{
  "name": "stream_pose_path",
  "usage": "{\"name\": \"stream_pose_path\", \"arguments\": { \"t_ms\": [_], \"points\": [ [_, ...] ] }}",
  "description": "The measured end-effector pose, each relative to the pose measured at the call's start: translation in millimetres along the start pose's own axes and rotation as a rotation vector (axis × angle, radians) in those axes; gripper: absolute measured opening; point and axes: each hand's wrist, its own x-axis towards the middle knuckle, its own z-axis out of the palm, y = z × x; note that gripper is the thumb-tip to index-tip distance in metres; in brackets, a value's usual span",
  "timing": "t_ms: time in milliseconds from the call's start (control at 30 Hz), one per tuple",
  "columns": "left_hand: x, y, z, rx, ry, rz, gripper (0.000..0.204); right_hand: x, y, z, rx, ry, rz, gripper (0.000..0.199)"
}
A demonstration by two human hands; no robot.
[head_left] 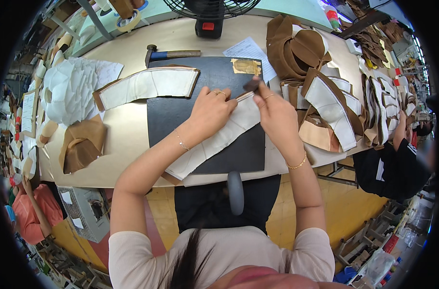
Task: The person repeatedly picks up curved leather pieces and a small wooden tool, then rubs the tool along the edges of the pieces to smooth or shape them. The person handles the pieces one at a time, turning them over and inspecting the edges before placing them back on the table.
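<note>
A curved leather piece with a white lining [214,147] lies slantwise across the dark cutting mat [248,156]. My left hand [211,114] is closed at its upper edge, fingers curled and pinching the brown rim. Close by on the right, my right hand [277,110] pinches a small dark brown thing [251,85] at the same piece's far end; whether it is a tool or a leather flap I cannot tell. Another white-lined leather piece [152,83] rests to the left, partly on the mat. Behind it lies a hammer [174,54] with a blue and wooden handle.
White layered sheets [70,86] and a folded brown leather piece [83,144] occupy the left side. Stacked brown and white-lined pieces [330,108] crowd the right. A black fan [210,14] stands at the back, beside a paper sheet [246,49]. Other people sit at both sides.
</note>
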Motion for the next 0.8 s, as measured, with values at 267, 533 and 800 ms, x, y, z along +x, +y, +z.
{"name": "stream_pose_path", "arguments": {
  "t_ms": [267, 533, 800],
  "points": [
    [6, -15, -8, -0.556, -0.124, -0.272, 0.009, -9, 7, 11, -0.130, -0.160, 0.012, 0.042],
    [-6, -5, -4, -0.206, -0.089, -0.093, 0.007, -6, -3, 12, -0.183, -0.222, 0.018, 0.041],
    [-11, -6, 2, -0.190, 0.038, -0.056, 0.011, -5, -9, 8, -0.083, -0.120, -0.025, 0.041]
  ]
}}
